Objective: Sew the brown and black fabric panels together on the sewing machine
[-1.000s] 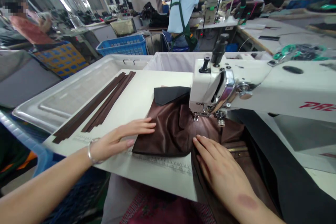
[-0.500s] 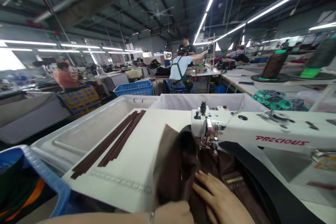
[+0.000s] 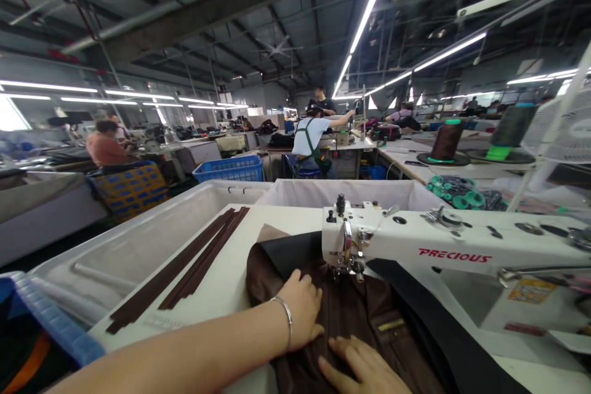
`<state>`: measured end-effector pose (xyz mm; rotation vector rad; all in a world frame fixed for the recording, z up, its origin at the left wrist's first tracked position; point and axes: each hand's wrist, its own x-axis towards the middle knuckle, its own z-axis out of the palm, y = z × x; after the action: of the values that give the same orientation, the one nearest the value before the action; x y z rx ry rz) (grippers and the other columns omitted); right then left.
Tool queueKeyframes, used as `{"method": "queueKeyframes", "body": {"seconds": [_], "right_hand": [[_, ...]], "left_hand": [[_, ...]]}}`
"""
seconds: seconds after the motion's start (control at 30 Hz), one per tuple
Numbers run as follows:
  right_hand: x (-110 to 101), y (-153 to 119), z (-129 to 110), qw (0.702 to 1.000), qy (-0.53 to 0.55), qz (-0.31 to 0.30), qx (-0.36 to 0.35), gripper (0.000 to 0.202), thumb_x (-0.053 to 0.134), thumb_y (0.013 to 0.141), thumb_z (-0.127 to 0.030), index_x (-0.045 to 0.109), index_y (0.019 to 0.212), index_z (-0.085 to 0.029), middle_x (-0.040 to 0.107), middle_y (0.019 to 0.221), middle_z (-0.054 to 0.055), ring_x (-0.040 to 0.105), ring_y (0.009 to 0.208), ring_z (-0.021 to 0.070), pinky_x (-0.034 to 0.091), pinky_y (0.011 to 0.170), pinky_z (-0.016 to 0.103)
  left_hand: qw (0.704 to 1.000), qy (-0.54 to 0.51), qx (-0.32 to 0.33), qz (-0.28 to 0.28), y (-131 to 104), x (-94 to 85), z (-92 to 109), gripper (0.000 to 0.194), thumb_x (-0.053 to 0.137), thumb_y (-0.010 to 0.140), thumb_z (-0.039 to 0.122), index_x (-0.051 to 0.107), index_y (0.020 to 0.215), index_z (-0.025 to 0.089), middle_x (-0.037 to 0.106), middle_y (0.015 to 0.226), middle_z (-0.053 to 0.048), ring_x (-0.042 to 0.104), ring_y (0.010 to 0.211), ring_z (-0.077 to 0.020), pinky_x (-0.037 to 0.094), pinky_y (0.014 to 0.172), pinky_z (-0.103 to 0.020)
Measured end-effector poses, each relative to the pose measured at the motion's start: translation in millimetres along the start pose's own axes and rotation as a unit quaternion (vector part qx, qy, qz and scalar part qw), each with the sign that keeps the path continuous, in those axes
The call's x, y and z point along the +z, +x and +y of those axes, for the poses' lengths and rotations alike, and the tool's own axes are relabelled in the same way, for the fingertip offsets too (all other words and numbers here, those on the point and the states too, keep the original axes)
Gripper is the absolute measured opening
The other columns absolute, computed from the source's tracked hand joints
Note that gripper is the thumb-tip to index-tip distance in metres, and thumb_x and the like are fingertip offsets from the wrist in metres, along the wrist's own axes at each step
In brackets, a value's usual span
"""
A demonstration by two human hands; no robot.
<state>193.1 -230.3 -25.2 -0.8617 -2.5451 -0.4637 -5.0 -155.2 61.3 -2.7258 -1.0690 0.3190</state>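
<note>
A dark brown fabric piece (image 3: 341,314) with black panels lies under the needle area of a white sewing machine (image 3: 397,240). It has a short yellowish zipper (image 3: 391,324) on its right part. My left hand (image 3: 300,308), with a silver bangle at the wrist, rests on the brown fabric left of the presser foot (image 3: 344,274), its fingers bent slightly and apart. Nearer to me, my right hand (image 3: 362,366) lies on the same fabric with fingers spread. A wide black strip (image 3: 443,320) curves along the fabric's right side.
Dark brown strips (image 3: 203,268) lie on the white tabletop left of the machine, near a clear ruler (image 3: 164,322). Beyond are a white bin (image 3: 184,209) and a blue crate (image 3: 50,320). Thread cones (image 3: 447,138) stand at the right. Co-workers (image 3: 309,135) sit farther off.
My left hand has moved forward and up the fabric from a closed pose near the front. The fabric's raised left part now lies flatter. My right hand sits lower in view.
</note>
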Motion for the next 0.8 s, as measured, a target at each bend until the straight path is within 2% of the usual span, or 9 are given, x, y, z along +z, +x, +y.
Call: {"method": "queueKeyframes", "body": {"seconds": [0.13,0.23,0.3,0.37,0.47,0.53,0.6,0.7,0.8], "right_hand": [[-18.6,3.0,-12.8,0.992,0.081,-0.064,0.067,0.057,0.055,0.077,-0.011,0.053,0.131,-0.03,0.058,0.13,0.005,0.055,0.117,0.0229,0.048,0.098,0.038],[-23.6,4.8,-19.8,0.979,0.138,-0.08,0.128,0.05,0.051,0.082,-0.011,0.051,0.131,-0.023,0.053,0.135,0.006,0.049,0.123,0.0216,0.041,0.105,0.042],[-26.8,5.3,-23.4,0.971,0.164,-0.084,0.153,0.042,0.049,0.086,-0.016,0.051,0.129,-0.017,0.052,0.136,0.009,0.048,0.124,0.0208,0.039,0.108,0.042],[-34.5,2.9,-26.7,0.966,0.176,-0.101,0.161,0.042,0.053,0.088,-0.028,0.051,0.128,-0.014,0.049,0.138,0.011,0.045,0.127,0.0223,0.038,0.108,0.043],[-53.2,-10.6,-32.4,0.965,0.172,-0.149,0.132,0.075,0.061,0.08,-0.053,0.04,0.14,-0.012,0.037,0.147,0.014,0.036,0.134,0.0271,0.037,0.109,0.046],[-63.6,-25.6,-37.4,0.968,0.157,-0.174,0.088,0.09,0.061,0.075,-0.058,0.03,0.146,-0.01,0.029,0.151,0.014,0.03,0.137,0.0291,0.038,0.109,0.047],[-68.0,-40.7,-43.5,0.977,0.117,-0.17,0.06,0.081,0.057,0.079,-0.042,0.025,0.147,-0.009,0.025,0.152,0.013,0.027,0.138,0.0286,0.039,0.107,0.048],[-67.1,-53.1,-52.6,0.985,0.045,-0.152,0.063,0.072,0.044,0.078,-0.009,0.026,0.147,-0.012,0.025,0.153,0.009,0.025,0.139,0.0238,0.04,0.106,0.045],[-67.8,-49.8,-58.3,0.982,0.057,-0.157,0.087,0.076,0.039,0.071,-0.004,0.03,0.146,-0.015,0.027,0.153,0.004,0.025,0.139,0.0219,0.04,0.106,0.045]], "left_hand": [[0.985,-0.135,0.101,0.029,-45.5,-16.4,-0.2,0.065,0.054,0.084,0.06,0.048,0.135,0.021,0.05,0.137,-0.015,0.042,0.129,-0.0307,0.03,0.107,-0.048],[0.943,-0.271,0.192,-0.024,-82.3,-13.0,-1.0,0.098,0.06,0.07,0.072,0.023,0.148,0.025,0.035,0.15,-0.009,0.034,0.137,-0.0282,0.019,0.115,-0.047],[0.941,-0.278,0.187,-0.035,-95.4,0.8,6.5,0.11,0.066,0.066,0.069,0.015,0.15,0.021,0.031,0.151,-0.012,0.033,0.137,-0.0311,0.014,0.116,-0.051],[0.958,-0.242,0.156,0.003,-97.5,17.8,20.3,0.096,0.063,0.074,0.062,0.021,0.148,0.019,0.035,0.148,-0.015,0.036,0.134,-0.0323,0.014,0.115,-0.054],[0.97,-0.191,0.12,0.087,-87.2,35.5,40.7,0.063,0.048,0.09,0.053,0.038,0.14,0.016,0.056,0.129,-0.016,0.052,0.116,-0.0293,0.02,0.112,-0.055],[0.967,-0.185,0.12,0.125,-78.2,38.8,47.0,0.052,0.043,0.093,0.048,0.047,0.132,0.014,0.064,0.111,-0.013,0.058,0.101,-0.0255,0.028,0.108,-0.053],[0.959,-0.207,0.135,0.142,-71.9,37.6,46.4,0.043,0.043,0.094,0.039,0.052,0.126,0.013,0.065,0.106,-0.011,0.059,0.099,-0.023,0.034,0.107,-0.047],[0.929,-0.314,0.131,0.147,-68.1,30.8,37.7,0.034,0.044,0.093,0.031,0.057,0.121,0.015,0.062,0.12,-0.01,0.053,0.118,-0.0211,0.032,0.111,-0.041],[0.898,-0.431,0.056,0.075,-65.7,17.4,25.7,0.034,0.04,0.096,0.032,0.059,0.12,0.018,0.062,0.125,-0.006,0.052,0.122,-0.0169,0.035,0.11,-0.034]]}}
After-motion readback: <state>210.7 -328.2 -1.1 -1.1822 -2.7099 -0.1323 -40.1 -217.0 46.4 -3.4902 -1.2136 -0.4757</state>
